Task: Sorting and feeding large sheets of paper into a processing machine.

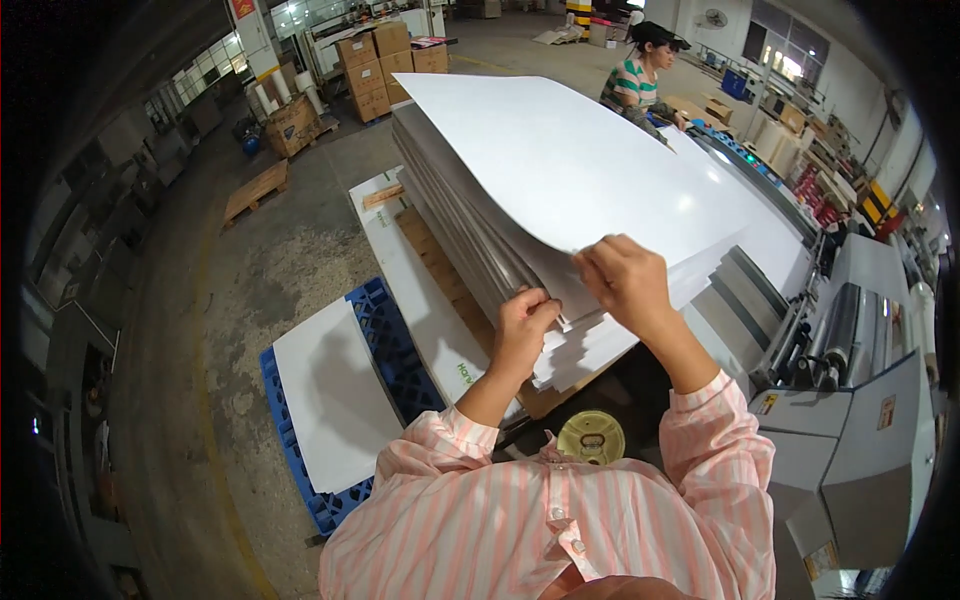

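My R hand (622,285) is pinched tight on the near edge of the big white top sheet (570,160), thumb & fingers closed up, that edge bowed up off the tall stack (450,210) below. My L hand (522,328) is just lower & to the L, fingers curled in at the stack's near corner, touching sheet edges; can't tell if it's got hold of any. Edges nr me are uneven. Round yellowish thing (590,437) low down, close in front of my striped shirt (480,530). L of the stack: blue pallet (388,345) w/ a white board (335,395) on it. R side: grey machine (840,440) w/ rollers. Co-worker (632,88) beyond the sheet, far R; cardboard boxes (372,75) stacked further back, L of ctr.
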The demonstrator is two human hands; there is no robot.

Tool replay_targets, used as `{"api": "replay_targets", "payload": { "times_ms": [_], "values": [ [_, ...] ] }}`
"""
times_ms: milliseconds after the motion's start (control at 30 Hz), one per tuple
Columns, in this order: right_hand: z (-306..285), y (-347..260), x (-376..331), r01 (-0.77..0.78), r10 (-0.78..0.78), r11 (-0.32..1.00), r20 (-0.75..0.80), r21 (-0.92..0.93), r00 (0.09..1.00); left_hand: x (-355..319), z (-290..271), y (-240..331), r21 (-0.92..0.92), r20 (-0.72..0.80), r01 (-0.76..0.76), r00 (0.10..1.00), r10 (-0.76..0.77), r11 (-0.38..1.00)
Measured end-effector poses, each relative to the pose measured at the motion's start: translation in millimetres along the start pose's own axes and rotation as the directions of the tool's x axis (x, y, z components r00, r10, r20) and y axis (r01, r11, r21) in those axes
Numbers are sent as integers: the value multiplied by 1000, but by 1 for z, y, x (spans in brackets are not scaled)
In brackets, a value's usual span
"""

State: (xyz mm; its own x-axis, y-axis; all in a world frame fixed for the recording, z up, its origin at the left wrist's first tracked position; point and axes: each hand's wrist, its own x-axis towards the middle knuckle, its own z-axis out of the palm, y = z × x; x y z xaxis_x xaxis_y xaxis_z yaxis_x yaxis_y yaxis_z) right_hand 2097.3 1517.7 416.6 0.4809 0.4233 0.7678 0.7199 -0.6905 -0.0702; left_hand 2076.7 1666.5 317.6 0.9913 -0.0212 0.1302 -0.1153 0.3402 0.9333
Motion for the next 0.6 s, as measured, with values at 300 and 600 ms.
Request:
{"api": "replay_targets", "payload": {
  "times_ms": [300,600],
  "values": [
    [4,-2,-29,39,-70,988,207,149,976,1,-3,-7,-65,-40,-40,998,37,997],
    [14,12,-8,-506,598,492,147,708,788,-2,-7,2,-284,72,20,997,0,959]
  ]
}}
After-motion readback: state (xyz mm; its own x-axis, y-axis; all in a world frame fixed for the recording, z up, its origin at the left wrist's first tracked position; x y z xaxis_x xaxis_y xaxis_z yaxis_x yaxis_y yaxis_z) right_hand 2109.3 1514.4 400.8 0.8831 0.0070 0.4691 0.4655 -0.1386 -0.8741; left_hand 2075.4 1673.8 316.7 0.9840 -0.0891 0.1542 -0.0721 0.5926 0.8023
